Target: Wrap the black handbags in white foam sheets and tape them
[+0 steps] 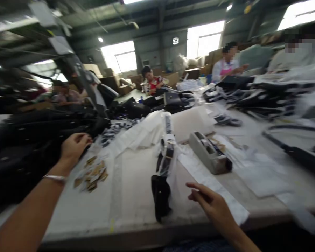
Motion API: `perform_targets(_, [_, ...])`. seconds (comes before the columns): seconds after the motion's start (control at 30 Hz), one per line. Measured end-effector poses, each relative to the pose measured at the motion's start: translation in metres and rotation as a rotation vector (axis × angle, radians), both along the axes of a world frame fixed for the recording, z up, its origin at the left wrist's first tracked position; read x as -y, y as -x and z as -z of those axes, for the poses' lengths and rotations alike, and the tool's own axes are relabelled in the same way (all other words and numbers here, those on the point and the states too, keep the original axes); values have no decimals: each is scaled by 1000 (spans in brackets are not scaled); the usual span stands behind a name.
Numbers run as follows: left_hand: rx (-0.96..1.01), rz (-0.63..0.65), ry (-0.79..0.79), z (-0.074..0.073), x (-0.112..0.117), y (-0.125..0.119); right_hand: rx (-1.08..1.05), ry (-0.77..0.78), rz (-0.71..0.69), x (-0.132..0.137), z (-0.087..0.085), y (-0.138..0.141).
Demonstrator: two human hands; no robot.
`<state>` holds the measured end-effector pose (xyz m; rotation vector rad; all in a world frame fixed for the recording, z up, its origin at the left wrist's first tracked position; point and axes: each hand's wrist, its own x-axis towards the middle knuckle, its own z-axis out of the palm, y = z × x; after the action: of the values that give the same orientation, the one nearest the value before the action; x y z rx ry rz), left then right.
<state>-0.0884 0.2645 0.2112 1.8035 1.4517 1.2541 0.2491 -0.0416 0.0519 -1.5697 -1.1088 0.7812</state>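
Note:
My left hand (pixel 75 147) is at the edge of a pile of black bag-like pieces (pixel 21 154), with its fingers curled together. Whatever may be between the fingertips is hidden by blur. Small brown and gold pieces (pixel 91 175) lie in a loose heap beside that wrist. My right hand (pixel 211 204) hovers above the table's front part, index finger stretched out and nothing in it. Left of it lies a black strap-like piece (pixel 161 197), its upper length wrapped in clear plastic (pixel 168 154). The two do not touch.
A grey tape dispenser (pixel 211 154) stands right of centre. White paper sheets (pixel 139 133) lie across the table (pixel 136 196). Black straps (pixel 299 150) and dark pieces are heaped at right. Grey ring-like pieces (pixel 112 131) lie at left. Several people work farther back.

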Motion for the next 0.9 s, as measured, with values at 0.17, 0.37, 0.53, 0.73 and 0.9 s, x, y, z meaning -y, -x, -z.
perform_targets(0.17, [171,39,8,-43,37,-10,70,-92,24,-8,-25,-18])
perform_targets(0.37, [320,418,1,-88,102,-90,1,-332,17,-13,-84,-14])
perform_targets(0.53, [389,631,68,-102,156,-153,-46,-576,-57,-20,-116,-8])
perform_targets(0.73, [408,885,195,-90,199,-222,-72,-681,-91,-24,-117,-18])
perform_targets(0.9, [362,1015,240,-77,221,-262,-261,-682,-79,-5,-107,-29])
